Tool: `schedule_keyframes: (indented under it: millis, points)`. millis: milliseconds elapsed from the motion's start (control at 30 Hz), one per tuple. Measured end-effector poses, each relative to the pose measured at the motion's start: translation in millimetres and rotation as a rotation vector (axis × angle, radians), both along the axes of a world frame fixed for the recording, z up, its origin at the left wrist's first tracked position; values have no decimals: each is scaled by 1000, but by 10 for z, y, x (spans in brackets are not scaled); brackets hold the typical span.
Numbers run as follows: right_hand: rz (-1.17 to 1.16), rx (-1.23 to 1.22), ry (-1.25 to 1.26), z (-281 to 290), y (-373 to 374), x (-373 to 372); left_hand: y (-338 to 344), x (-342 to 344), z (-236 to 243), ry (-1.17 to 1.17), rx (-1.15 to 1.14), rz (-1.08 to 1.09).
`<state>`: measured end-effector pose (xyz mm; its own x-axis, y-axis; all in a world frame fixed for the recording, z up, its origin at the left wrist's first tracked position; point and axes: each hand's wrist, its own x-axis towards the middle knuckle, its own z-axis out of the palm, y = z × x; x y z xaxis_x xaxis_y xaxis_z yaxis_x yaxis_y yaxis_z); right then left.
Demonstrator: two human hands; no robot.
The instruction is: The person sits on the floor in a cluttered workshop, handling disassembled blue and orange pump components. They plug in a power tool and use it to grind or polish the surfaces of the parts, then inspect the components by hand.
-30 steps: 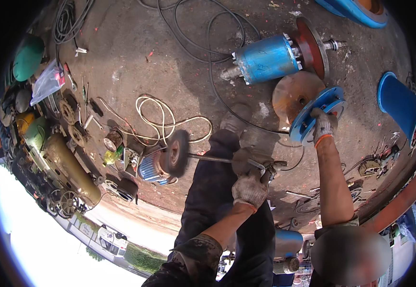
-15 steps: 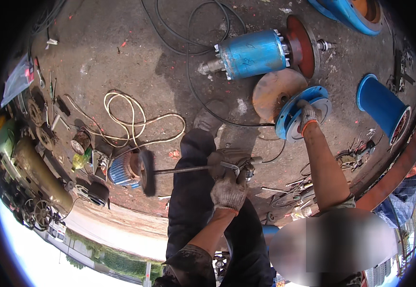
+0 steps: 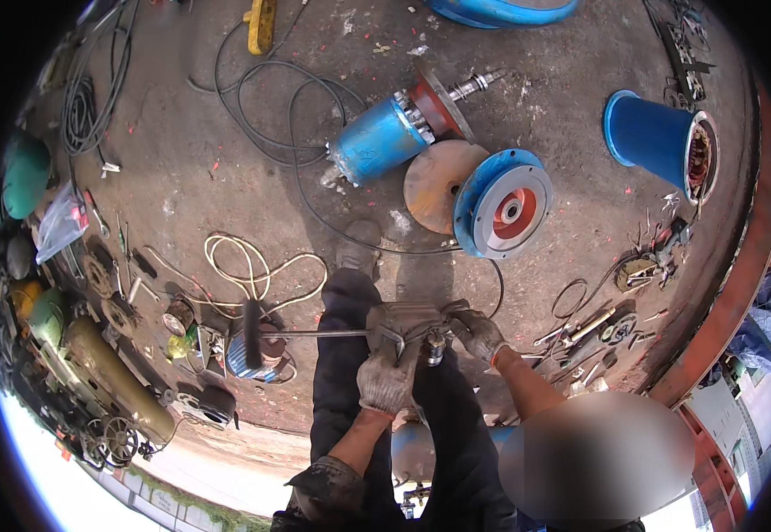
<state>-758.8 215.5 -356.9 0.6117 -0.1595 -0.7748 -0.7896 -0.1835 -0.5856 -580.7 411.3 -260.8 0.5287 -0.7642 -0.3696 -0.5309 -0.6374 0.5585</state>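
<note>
A grey hand-held power tool [image 3: 408, 315] lies across my thighs, with a long metal shaft [image 3: 323, 334] pointing left and a dark round wheel [image 3: 253, 337] at the shaft's far end. My left hand [image 3: 384, 381], in a dirty knitted glove, is closed on the tool's near side beside a bent silver handle. Gloved too, my right hand [image 3: 478, 335] wraps the tool's right end, where a black cable meets it. Beyond my hands, a blue flange [image 3: 505, 204] with a grey ring and red centre leans by a rusty round disc [image 3: 439, 186].
A blue cylinder [image 3: 377, 142] with a red flange lies farther off. To the right lies a blue pipe section [image 3: 651, 137]. A pale rope [image 3: 257, 266] and a blue finned motor [image 3: 244, 359] are at left. Hand tools [image 3: 589, 328] lie at right near a rusty beam [image 3: 762, 239].
My right hand has left the blue flange and come back to the tool's right end. My left hand keeps its hold. The view has shifted, showing more at left.
</note>
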Motion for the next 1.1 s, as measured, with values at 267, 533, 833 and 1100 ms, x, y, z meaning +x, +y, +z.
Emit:
schedule_keyframes:
  millis: [267, 533, 833, 1100]
  points:
    - [601, 42, 6, 1027, 36, -863, 686, 436, 1395, 145, 36, 6]
    - [333, -339, -183, 2055, 50, -589, 1170, 1087, 2401, 680, -1, 1256]
    - [140, -663, -42, 1987, 225, 1059, 2155, 1529, 2899, 634, -73, 1529]
    - [-142, -462, -448, 2372, 186, 3330, 3186, 1691, 3664, 788, -192, 1907]
